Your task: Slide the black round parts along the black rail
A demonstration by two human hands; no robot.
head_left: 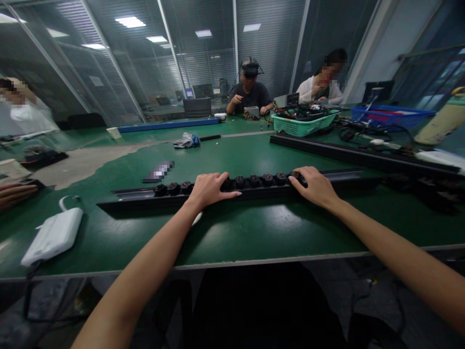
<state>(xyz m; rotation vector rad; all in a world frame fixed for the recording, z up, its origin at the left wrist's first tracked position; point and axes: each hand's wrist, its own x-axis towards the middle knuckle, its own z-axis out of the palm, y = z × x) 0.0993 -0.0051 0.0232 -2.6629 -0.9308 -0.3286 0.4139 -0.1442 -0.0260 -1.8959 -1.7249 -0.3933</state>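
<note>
A long black rail (145,199) lies across the green table in front of me, its raised edges forming a channel. Several round black modules that look like sockets (253,181) sit in a row inside the channel. My left hand (209,188) is closed over the row left of centre, fingers over the far side and thumb along the near side; some modules are hidden beneath it. Further right, my right hand (314,185) grips the module at the right end of the visible row, thumb on its near side. The fingertips of both hands are partly hidden.
Beyond the rail lie a phone (159,171), a grey-blue glove (187,140) and another black rail (348,151). A white power bank (54,236) with a cable is at left. A green basket (303,124) holds parts; a blue basket (394,116) stands behind. Other people sit around the table.
</note>
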